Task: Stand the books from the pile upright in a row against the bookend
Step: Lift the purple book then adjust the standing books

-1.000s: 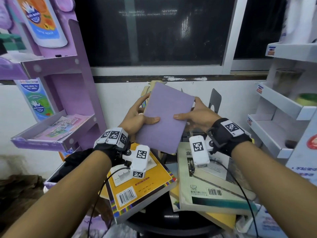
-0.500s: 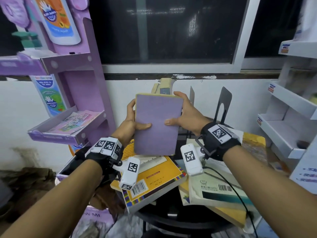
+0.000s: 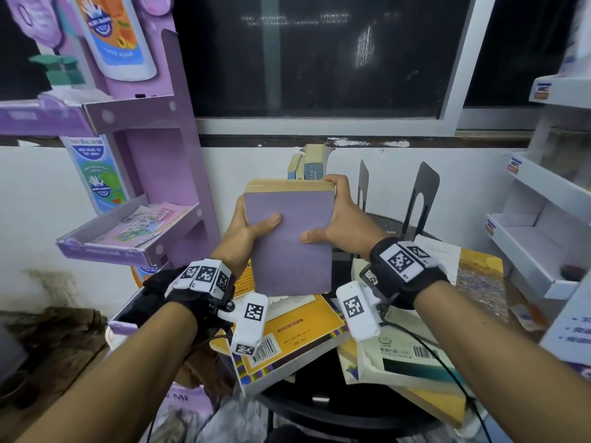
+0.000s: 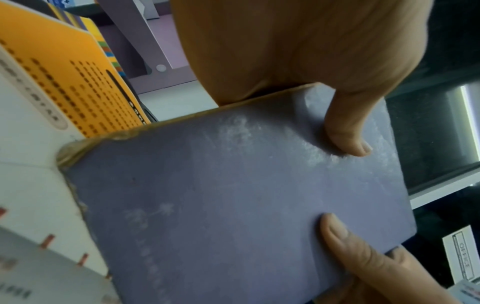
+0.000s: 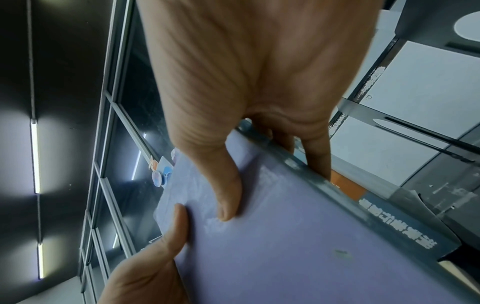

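The purple book [image 3: 289, 241], its spine writing too blurred to read, is clamped upright between the left hand [image 3: 246, 231] and right hand [image 3: 343, 225], thumbs on its cover.

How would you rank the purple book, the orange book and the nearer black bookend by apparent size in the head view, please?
1. Orange book, though partly covered.
2. Purple book, held nearer the camera, so this order is unsure.
3. Black bookend, clearly smallest.
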`<state>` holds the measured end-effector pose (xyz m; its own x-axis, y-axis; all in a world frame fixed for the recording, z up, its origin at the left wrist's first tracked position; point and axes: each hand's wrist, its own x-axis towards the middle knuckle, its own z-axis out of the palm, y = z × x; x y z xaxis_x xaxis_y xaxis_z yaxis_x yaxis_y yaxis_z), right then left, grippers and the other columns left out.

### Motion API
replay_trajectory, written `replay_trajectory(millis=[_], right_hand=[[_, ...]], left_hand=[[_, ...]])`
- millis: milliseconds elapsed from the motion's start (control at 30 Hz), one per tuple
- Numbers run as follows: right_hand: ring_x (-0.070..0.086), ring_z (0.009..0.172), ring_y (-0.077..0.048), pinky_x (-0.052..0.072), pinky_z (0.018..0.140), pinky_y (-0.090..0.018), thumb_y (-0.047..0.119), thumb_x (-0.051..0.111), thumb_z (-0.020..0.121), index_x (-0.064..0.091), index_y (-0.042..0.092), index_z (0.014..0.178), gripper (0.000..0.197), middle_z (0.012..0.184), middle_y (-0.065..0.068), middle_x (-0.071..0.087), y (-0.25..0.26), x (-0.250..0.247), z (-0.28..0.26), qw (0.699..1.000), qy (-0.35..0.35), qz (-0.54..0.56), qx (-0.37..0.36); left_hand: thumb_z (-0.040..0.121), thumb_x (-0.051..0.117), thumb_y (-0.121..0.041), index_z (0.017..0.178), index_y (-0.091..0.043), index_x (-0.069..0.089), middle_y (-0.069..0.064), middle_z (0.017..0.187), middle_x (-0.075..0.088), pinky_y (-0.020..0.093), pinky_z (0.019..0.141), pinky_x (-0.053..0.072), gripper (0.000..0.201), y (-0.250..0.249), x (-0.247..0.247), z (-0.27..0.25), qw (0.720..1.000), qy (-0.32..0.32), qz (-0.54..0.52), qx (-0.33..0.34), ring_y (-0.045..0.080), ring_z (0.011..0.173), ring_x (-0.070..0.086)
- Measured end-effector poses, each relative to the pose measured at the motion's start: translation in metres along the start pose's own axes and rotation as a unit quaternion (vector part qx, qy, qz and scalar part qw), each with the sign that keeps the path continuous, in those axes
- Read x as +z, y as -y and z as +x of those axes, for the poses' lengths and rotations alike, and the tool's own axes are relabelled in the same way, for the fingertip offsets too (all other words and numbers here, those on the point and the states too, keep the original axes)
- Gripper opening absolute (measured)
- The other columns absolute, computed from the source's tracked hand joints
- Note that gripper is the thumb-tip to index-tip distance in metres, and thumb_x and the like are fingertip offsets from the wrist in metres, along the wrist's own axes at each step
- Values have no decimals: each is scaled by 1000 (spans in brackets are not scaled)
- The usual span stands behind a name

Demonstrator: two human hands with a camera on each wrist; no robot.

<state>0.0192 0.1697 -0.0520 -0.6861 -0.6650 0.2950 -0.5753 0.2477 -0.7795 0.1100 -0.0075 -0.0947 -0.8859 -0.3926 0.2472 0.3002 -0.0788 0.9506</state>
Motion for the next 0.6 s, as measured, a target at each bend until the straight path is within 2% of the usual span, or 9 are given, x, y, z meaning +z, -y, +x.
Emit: replay_trajectory(millis=[67, 167, 233, 333, 400, 467, 600], right_hand=[[58, 91, -14, 52, 71, -20, 13, 85, 70, 18, 23, 134, 94, 103, 7, 51, 0, 0, 1, 1000, 8, 5, -1], [61, 95, -20, 56, 80, -35, 20, 84, 72, 24, 26, 130, 84, 102, 6, 54, 2, -2, 3, 1000, 12, 15, 2], [64, 97, -20, 57, 84, -40, 25, 83, 73, 31, 29, 126, 74, 107, 1, 59, 5, -6, 5, 999, 25, 28, 4], [66, 93, -17, 57, 81, -35, 32, 84, 70, 43, 32, 118, 64, 104, 4, 64, 11, -14, 8, 999, 43, 5, -5], [67, 92, -16, 58, 82, -38, 34, 86, 68, 50, 32, 113, 57, 105, 4, 65, 16, -18, 10, 999, 47, -3, -11], [68, 92, -15, 58, 84, -39, 33, 85, 68, 57, 30, 111, 52, 105, 5, 66, 20, -22, 12, 999, 50, -3, -12], [67, 96, -12, 55, 89, -39, 36, 88, 62, 63, 30, 117, 61, 109, 7, 68, 25, -30, 15, 998, 55, -9, -15]], left_hand=[[77, 73, -23, 138, -21, 41, 8, 127, 63, 48, 89, 55, 70, -2, -1, 0, 1000, 4, 3, -1, 29, 112, 63], [79, 71, -21, 139, -18, 42, 10, 127, 62, 46, 85, 56, 67, -4, -1, 0, 1000, 9, -6, -4, 31, 111, 64], [80, 68, -19, 139, -13, 42, 13, 128, 61, 41, 80, 57, 65, -8, -3, 1, 1000, 21, -16, -8, 32, 111, 64], [81, 64, -17, 139, -8, 42, 18, 130, 59, 41, 79, 57, 63, -12, -5, 3, 998, 40, -38, -20, 35, 112, 62], [82, 63, -16, 139, -7, 42, 19, 130, 58, 47, 85, 56, 62, -13, -5, 4, 997, 51, -53, -29, 39, 114, 60], [82, 62, -15, 140, -7, 40, 20, 131, 57, 49, 87, 55, 63, -15, -5, 7, 996, 66, -55, -36, 40, 115, 59], [83, 61, -15, 142, -9, 37, 20, 133, 56, 43, 81, 56, 64, -22, 0, 11, 993, 98, -42, -41, 38, 114, 60]])
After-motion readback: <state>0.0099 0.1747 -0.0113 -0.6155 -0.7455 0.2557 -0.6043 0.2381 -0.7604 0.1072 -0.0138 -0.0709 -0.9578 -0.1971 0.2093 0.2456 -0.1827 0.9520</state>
